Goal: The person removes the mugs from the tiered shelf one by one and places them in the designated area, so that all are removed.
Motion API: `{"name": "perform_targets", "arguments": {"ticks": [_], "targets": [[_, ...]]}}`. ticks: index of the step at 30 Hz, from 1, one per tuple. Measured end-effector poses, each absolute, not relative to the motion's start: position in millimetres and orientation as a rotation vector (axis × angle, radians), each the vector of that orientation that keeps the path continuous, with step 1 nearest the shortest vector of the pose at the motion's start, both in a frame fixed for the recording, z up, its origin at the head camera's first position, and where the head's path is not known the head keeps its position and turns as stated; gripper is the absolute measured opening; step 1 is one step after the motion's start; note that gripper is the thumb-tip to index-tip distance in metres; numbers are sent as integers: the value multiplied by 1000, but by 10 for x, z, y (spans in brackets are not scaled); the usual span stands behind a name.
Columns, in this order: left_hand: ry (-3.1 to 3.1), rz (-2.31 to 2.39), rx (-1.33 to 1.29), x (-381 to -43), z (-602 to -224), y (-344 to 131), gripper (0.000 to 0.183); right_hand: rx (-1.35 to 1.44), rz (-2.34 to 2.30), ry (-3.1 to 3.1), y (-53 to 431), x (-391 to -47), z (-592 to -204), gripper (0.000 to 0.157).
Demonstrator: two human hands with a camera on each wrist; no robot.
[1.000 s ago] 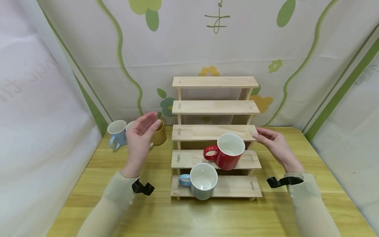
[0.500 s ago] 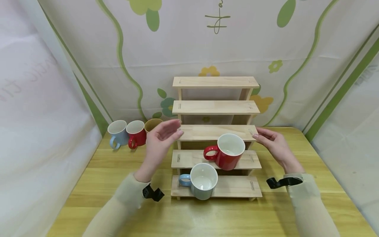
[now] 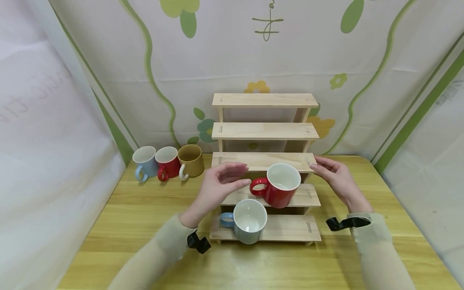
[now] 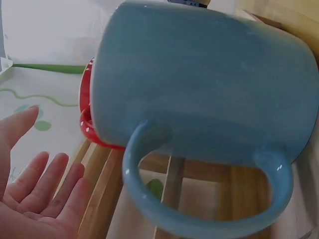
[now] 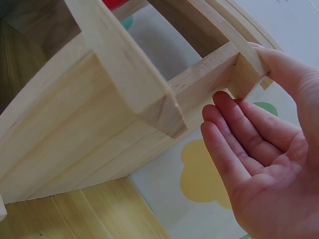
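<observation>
A red mug (image 3: 279, 193) with a white inside stands on the second step of a wooden tiered rack (image 3: 261, 161), handle to the left. On the lowest step is a light blue mug (image 3: 248, 223), large in the left wrist view. My left hand (image 3: 221, 187) hovers over the rack's left side, fingertips close by the red handle. Its thumb and fingers are spread apart and hold nothing. My right hand (image 3: 335, 177) pinches the right end of the third step, thumb on top and fingers beneath, as the right wrist view shows.
At the back left of the wooden table (image 3: 145, 225) a blue mug (image 3: 145, 163), a second red mug (image 3: 168, 163) and a mustard mug (image 3: 192, 161) stand in a row. A patterned cloth (image 3: 268, 60) hangs right behind the rack.
My left hand has swung right and nearer, from in front of the mug row to the red mug's handle. The right hand keeps its place on the rack, and the mugs have not moved.
</observation>
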State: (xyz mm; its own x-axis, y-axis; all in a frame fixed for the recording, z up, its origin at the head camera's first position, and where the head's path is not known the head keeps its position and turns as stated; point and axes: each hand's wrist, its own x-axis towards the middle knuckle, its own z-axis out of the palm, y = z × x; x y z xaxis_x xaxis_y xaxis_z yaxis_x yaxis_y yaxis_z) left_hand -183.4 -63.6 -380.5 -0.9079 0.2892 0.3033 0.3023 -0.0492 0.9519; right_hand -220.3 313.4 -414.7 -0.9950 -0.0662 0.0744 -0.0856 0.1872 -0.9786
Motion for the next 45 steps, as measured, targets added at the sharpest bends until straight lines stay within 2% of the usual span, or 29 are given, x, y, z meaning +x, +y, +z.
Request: {"name": "perform_targets", "arguments": {"ticks": [21,45], "targets": [[-2583,-2007,-726,-1937,-3967,-434,34,149,2088,-2363,3137,-2191,-4125,63],[-2542,-2001,-693,-1914,-3882,-329,18,186,2148,-2298,3135,-2195,-4144,59]]}}
